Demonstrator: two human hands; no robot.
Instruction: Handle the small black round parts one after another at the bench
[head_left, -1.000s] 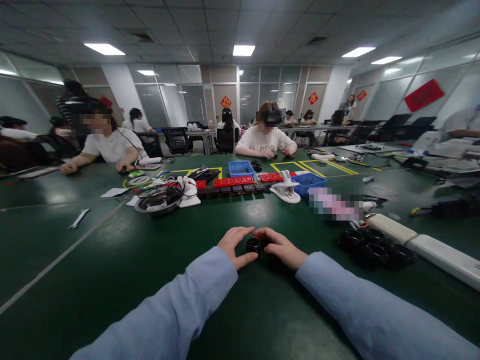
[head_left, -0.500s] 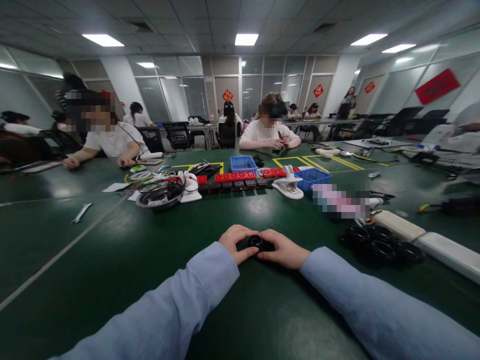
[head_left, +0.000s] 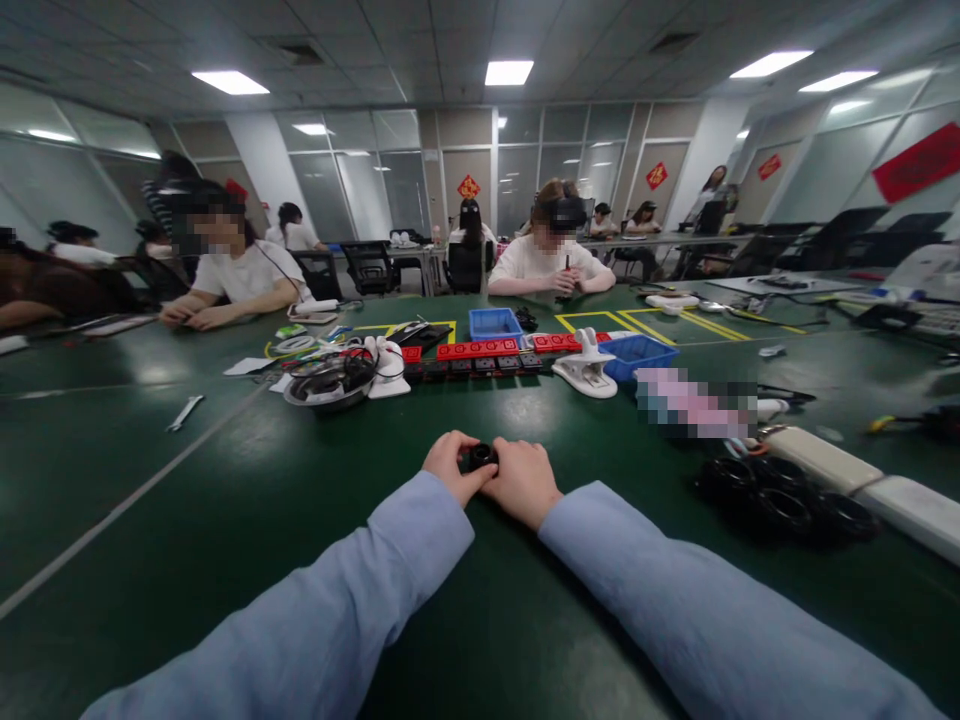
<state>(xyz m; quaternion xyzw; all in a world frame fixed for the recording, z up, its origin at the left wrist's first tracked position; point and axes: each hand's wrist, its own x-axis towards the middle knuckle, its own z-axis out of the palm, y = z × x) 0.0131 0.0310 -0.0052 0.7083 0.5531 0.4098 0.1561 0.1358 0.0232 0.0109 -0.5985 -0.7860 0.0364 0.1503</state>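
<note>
A small black ring-shaped part (head_left: pixel 482 457) is held between both hands just above the green table (head_left: pixel 300 500), in the middle of the view. My left hand (head_left: pixel 456 468) grips it from the left, with thumb and fingers curved round its side. From the right, my right hand (head_left: pixel 523 480) closes on the same part; its fingers are partly hidden behind the back of the hand. The two hands touch or nearly touch at the thumbs. Several black rings (head_left: pixel 784 500) lie in a cluster on the table to the right.
Beyond the hands stand red and black socket strips (head_left: pixel 480 350), a white clamp (head_left: pixel 586 365), blue trays (head_left: pixel 495 325) and a metal bowl (head_left: pixel 328 390) with cables. A wrench (head_left: pixel 184 413) lies left, white bars (head_left: pixel 825 460) right. People sit across the table.
Both hands and the black part have moved slightly left and away from me in the view. My right hand has turned, showing more of its back. The whole scene has shifted a little right.
</note>
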